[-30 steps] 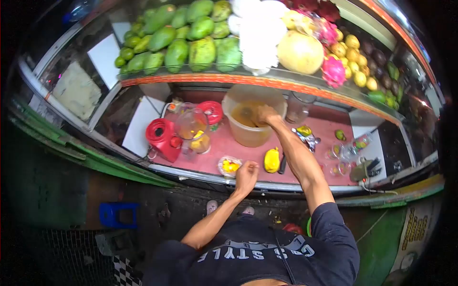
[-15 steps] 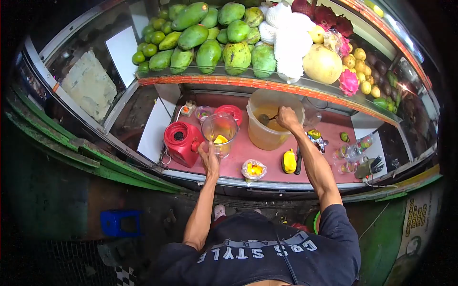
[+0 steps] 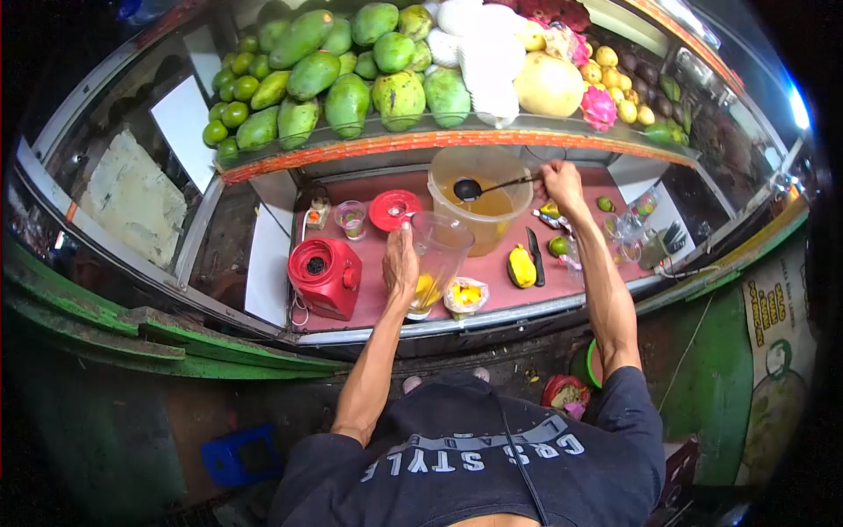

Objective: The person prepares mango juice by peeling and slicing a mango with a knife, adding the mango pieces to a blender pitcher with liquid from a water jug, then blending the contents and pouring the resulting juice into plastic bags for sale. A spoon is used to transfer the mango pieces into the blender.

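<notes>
My left hand is closed on the side of a clear blender jar, which leans to the right. Pieces of yellow fruit lie in the bottom of the jar. With my right hand I grip the end of a dark ladle. Its bowl is over the large translucent bucket of amber liquid, inside the rim. The jar's mouth overlaps the bucket's left side in this view. Just right of the jar's base is a clear plastic bag of cut yellow fruit.
A red blender base stands at left, near a red lid and a plastic cup. Right of the bag lie a peeled yellow mango and a knife. Green mangoes fill the glass-edged shelf above the counter.
The blender jar has moved right, away from the blender base and towards the bucket, and now tilts. My right hand has drawn back to the right, lifting the ladle's bowl into clearer view.
</notes>
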A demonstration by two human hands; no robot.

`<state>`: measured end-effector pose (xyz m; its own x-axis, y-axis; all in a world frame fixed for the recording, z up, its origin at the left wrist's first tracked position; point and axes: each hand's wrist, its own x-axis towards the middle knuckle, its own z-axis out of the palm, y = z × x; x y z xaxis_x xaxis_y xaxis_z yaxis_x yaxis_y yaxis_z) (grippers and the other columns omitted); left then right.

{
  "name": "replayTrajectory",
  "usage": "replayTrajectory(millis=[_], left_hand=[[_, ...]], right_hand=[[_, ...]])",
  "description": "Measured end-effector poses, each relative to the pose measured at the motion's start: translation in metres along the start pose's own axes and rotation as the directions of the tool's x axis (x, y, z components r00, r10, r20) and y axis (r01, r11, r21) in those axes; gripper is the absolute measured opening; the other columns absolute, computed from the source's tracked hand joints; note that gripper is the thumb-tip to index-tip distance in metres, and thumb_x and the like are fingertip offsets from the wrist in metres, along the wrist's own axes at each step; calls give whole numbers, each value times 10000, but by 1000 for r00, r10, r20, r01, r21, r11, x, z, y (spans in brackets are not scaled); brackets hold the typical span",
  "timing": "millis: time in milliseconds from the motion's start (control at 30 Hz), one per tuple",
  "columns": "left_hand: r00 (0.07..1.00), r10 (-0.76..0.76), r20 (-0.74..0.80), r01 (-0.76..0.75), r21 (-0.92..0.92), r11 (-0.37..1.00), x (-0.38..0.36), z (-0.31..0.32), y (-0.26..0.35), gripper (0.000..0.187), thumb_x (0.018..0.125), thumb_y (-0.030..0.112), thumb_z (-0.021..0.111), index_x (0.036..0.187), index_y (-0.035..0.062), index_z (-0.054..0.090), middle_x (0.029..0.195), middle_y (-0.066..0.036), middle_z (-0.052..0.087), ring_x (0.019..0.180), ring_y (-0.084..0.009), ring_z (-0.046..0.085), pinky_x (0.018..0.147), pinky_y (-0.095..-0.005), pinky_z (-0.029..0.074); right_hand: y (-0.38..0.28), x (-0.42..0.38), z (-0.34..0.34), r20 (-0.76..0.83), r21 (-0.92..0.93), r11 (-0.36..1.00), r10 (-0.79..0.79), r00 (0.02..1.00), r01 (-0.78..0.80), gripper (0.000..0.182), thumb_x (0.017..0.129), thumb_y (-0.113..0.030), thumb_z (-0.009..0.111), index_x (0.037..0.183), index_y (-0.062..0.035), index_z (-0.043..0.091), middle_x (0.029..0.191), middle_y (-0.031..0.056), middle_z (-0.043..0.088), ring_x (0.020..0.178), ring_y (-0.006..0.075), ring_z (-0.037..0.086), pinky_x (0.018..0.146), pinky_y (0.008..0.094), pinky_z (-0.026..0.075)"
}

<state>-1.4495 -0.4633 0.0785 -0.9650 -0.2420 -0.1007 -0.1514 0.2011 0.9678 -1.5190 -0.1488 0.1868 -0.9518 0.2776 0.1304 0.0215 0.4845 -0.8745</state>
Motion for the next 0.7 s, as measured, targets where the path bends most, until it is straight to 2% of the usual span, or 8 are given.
replayTrajectory(millis=[167,233,300,367,400,500,633,700], left_hand=[[997,-14,74,16,-17,1000,11,4,-4,787,923,620,360,1341,-42,440,1344,-259,478,1257,-386,454,1033,-415,352],[995,-14,96,16,-10,1000,11,1,-2,809,915,638,359,1347,-43,430,1325,-256,497,1238,-389,473,1023,-415,361],[995,-49,84,52,-25,998,12,1,-2,792,912,646,356,1325,-21,468,1281,-253,534,1204,-382,505,998,-415,381],[999,9,47,-6,-67,998,10,-3,9,755,917,642,348,1278,1,519,1203,-239,586,1133,-371,552,951,-421,406],[996,-37,83,45,-104,994,6,-6,14,730,923,640,336,1208,7,561,1105,-222,622,1063,-354,577,909,-426,417],[999,50,-11,-51,-111,993,17,0,-3,726,928,639,321,1160,-2,572,1010,-206,633,980,-340,600,850,-426,437],[998,70,-9,-70,-65,995,12,-4,2,730,915,658,325,1169,15,559,866,-195,634,758,-299,646,718,-410,471],[1000,24,-5,-25,-94,995,16,0,-4,731,905,674,331,1177,33,554,797,-177,624,700,-284,640,694,-412,468]], right_hand=[[-67,-51,-21,59,-106,993,-51,997,58,227,923,-138,495,843,47,597,620,103,630,513,145,607,491,309,503],[-81,-74,-20,172,-280,910,-264,949,304,213,922,-152,515,841,32,586,616,127,621,537,180,622,522,348,496],[-87,-96,-16,274,-385,760,-449,851,525,154,904,-136,550,881,16,557,675,194,611,644,373,623,607,426,485],[-81,-110,-12,341,-386,621,-590,732,682,114,906,-117,543,935,-7,538,739,193,619,713,393,617,638,442,485],[-80,-113,-9,353,-376,543,-665,658,751,88,900,-104,544,950,-33,526,780,178,611,757,361,619,653,443,479],[-86,-111,-9,294,-552,422,-709,641,719,62,881,-89,555,917,-44,531,781,157,596,782,329,608,655,423,479],[-47,-68,17,252,-695,349,-701,667,629,101,821,-68,530,918,-41,529,773,122,596,772,297,597,667,398,497],[-24,-52,41,326,-711,247,-715,619,659,101,787,-60,518,887,-45,519,798,113,605,802,287,607,685,388,512]])
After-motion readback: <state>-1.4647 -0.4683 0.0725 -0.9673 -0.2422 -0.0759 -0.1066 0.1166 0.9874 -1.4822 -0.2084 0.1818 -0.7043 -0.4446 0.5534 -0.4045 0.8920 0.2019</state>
